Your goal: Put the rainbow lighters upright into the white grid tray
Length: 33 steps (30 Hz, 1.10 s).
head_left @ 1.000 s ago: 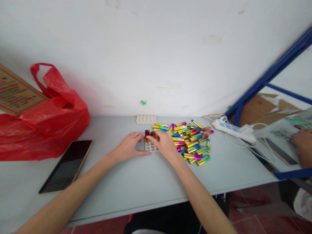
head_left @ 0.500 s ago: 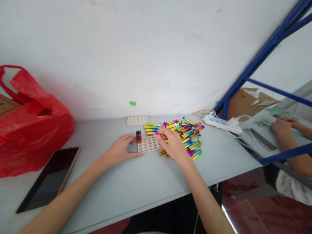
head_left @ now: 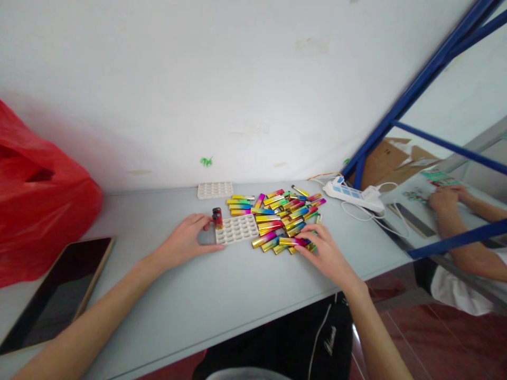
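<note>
Rainbow lighters (head_left: 283, 217) under right hand (head_left: 327, 254), grip unclear, red bag (head_left: 35, 200) cropped

**Lighting and picture quality, head view**

Light: bright, even, diffuse; source not visible. Wall (head_left: 237, 79) nearly washed out to white. Shadows: soft and faint, under the left hand (head_left: 184, 244) and beside the red bag (head_left: 39, 211). Glare: metallic sheen on the lighters (head_left: 277, 216); dull reflection on the tablet (head_left: 51, 295) screen. Blur: slight overall softness. Distortion: wide-angle stretch at edges, the table (head_left: 245, 285) edge bowed, forearms elongated.
</note>
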Each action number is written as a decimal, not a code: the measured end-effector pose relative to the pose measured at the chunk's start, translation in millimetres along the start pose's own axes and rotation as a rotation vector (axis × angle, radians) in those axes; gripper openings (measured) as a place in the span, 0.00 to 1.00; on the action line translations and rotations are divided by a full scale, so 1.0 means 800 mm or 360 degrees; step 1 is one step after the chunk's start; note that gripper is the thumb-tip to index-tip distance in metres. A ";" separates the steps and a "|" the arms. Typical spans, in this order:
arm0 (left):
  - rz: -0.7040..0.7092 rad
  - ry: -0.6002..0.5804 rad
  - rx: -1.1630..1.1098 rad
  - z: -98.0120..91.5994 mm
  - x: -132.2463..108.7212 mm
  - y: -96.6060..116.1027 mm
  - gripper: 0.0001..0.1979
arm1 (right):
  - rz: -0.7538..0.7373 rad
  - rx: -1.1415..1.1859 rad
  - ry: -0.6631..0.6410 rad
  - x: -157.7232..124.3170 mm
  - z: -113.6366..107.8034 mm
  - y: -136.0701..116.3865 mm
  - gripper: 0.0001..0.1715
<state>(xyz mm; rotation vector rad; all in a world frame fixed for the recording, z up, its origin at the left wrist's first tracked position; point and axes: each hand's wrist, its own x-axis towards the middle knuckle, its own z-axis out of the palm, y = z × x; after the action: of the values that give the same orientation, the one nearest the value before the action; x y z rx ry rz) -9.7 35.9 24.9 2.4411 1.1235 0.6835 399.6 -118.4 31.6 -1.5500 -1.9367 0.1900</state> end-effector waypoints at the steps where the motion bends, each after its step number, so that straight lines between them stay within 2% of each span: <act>1: -0.0003 -0.0007 0.0000 0.000 0.000 0.000 0.33 | 0.0029 0.0085 0.0025 0.002 0.002 0.001 0.09; 3: -0.0010 -0.0014 -0.0001 -0.001 0.000 0.001 0.33 | 0.0132 0.0330 0.0138 0.010 0.006 0.003 0.11; 6: -0.0014 -0.0036 0.0005 -0.001 0.000 0.001 0.33 | 0.0351 0.0860 0.0453 0.033 0.016 0.002 0.18; 8: -0.0014 -0.0048 0.0015 -0.001 -0.001 0.000 0.32 | 0.0493 0.1240 0.0689 0.060 0.023 -0.007 0.23; 10: -0.0016 -0.0048 0.0029 0.000 -0.002 -0.001 0.32 | 0.0581 0.1592 0.0828 0.092 0.029 -0.026 0.25; 12: -0.0016 -0.0049 0.0041 0.000 -0.003 -0.001 0.33 | 0.0563 0.1835 0.0767 0.126 0.033 -0.053 0.27; 15: -0.0004 -0.0045 0.0052 -0.001 -0.005 0.002 0.32 | 0.0422 0.2001 0.0418 0.168 0.043 -0.098 0.26; 18: 0.0017 -0.0018 0.0048 -0.001 -0.008 0.005 0.31 | 0.0415 0.1947 0.0055 0.193 0.068 -0.130 0.28; 20: 0.0010 -0.0020 0.0050 -0.001 -0.009 0.006 0.31 | 0.0400 0.1774 -0.0066 0.199 0.092 -0.141 0.30; 23: 0.0011 -0.0023 0.0074 0.000 -0.010 0.006 0.31 | 0.0329 0.1446 -0.0061 0.194 0.128 -0.147 0.31; 26: 0.0016 -0.0026 0.0077 0.001 -0.012 0.005 0.31 | 0.0291 0.1192 0.0026 0.181 0.148 -0.151 0.32; 30: -0.0008 -0.0047 0.0077 0.001 -0.011 0.004 0.31 | 0.0255 0.0975 0.0094 0.167 0.150 -0.160 0.35; 33: -0.0005 -0.0051 0.0065 0.000 -0.010 0.005 0.31 | 0.0227 0.0888 0.0115 0.162 0.148 -0.161 0.32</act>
<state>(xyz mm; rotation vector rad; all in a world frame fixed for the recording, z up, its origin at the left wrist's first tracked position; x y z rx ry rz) -11.5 27.1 25.0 2.4748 1.1400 0.6242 214.7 -5.3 52.1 -1.2903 -1.5381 0.6647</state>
